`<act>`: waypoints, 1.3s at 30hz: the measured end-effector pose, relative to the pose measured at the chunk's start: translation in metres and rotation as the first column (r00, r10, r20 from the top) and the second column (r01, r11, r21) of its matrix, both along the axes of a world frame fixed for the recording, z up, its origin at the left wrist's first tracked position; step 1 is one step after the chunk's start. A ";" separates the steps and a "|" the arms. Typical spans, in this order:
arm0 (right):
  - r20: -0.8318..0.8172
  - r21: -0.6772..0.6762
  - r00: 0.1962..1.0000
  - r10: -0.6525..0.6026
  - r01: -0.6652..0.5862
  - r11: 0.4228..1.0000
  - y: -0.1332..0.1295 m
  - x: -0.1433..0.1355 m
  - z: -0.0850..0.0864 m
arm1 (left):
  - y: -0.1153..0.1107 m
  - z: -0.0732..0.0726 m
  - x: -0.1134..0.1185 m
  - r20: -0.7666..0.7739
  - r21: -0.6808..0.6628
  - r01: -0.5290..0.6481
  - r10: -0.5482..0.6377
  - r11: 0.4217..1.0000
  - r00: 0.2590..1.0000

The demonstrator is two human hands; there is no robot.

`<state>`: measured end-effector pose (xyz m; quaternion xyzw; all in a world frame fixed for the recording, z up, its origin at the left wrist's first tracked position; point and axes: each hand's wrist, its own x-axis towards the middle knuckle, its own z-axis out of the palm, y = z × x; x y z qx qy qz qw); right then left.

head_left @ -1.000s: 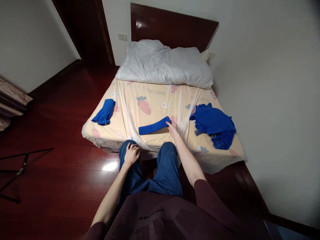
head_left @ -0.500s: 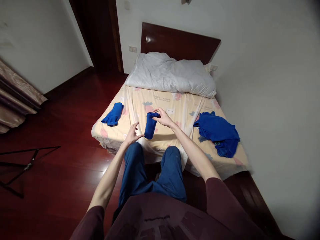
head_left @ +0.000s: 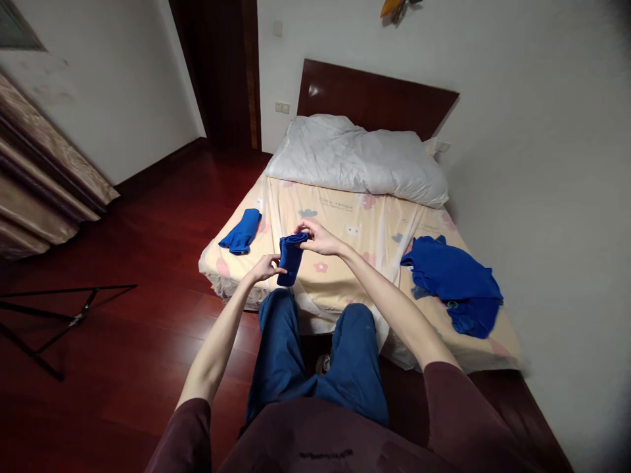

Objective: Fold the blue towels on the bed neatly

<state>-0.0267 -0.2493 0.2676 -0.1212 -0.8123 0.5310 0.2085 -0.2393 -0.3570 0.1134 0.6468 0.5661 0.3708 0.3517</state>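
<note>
1. Right hand pinches the folded blue cloth at its top right; thumb and fingers closed on the fabric.
2. Left hand grips same cloth at left edge, thumb on the near face; fingertips partly hidden behind it.
3. Cloth is a narrow, layered bundle, held upright between both hands, above the front part of the bed, just past the knees.
4. Second blue bundle lies on the bed, left of the hands, apart from them.
5. Loose blue pile lies rumpled at bed's right side.
6. White quilt lies across the far end, by the dark headboard.
</note>
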 end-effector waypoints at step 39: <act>0.043 0.237 0.985 -0.170 0.155 0.959 0.080 -0.169 -0.066 | 0.065 -0.055 -0.117 -0.165 0.010 -0.412 0.408 0.911 0.898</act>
